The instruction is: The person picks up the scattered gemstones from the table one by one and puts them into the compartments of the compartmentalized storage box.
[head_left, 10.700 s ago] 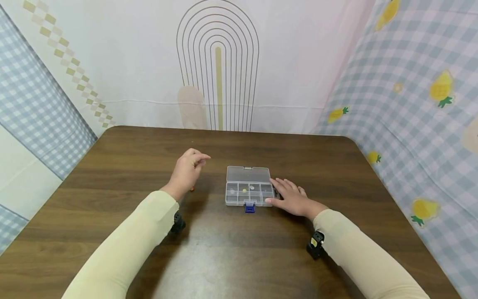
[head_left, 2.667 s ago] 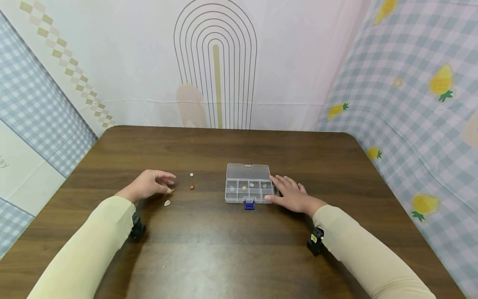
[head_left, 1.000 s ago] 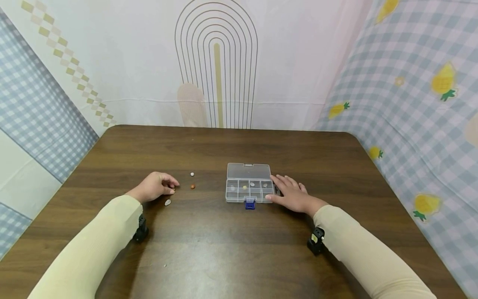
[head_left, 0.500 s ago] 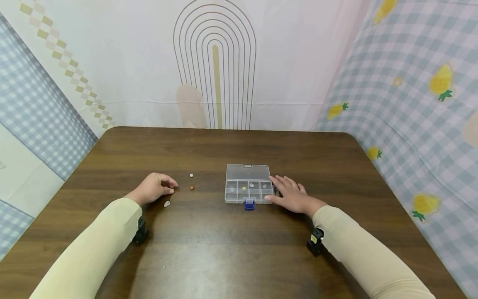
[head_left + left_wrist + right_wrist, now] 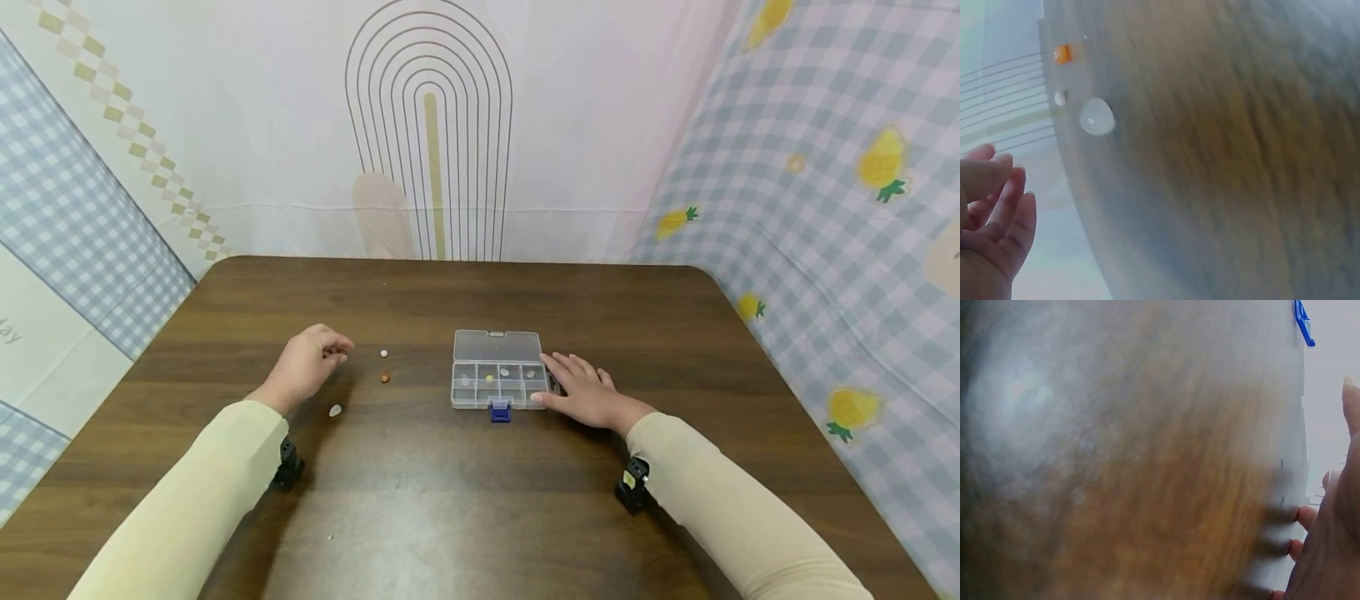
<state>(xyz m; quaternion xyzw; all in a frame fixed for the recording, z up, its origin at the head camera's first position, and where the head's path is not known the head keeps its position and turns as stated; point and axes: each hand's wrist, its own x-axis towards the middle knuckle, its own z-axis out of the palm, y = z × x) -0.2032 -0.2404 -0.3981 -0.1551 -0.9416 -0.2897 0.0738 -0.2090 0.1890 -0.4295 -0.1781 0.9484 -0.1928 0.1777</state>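
Note:
My left hand (image 5: 303, 367) is raised over the left of the table, thumb and fingertips pinched together. The small brownish piece it pinches is hidden by the fingers. To its right lie a white bead (image 5: 384, 353) and an orange bead (image 5: 385, 377); a clear, oval stone (image 5: 334, 410) lies nearer. In the left wrist view this stone (image 5: 1097, 117) looks whitish and glossy. My right hand (image 5: 588, 393) rests with extended fingers against the right side of a clear compartment box (image 5: 497, 346). The box's lid is open, and it holds a yellow piece (image 5: 490, 378) and several pale stones.
The box's blue latch (image 5: 500, 412) hangs open toward me. A tiny pale speck (image 5: 330, 537) lies on the near part of the brown wooden table (image 5: 450, 508). A patterned cloth (image 5: 600, 125) stands behind the table's far edge, and a checked cloth is on the right.
My left hand has closed its fingertips over the small brownish piece beside the oval stone and lifted away; that spot is now bare. The right hand stays at the box.

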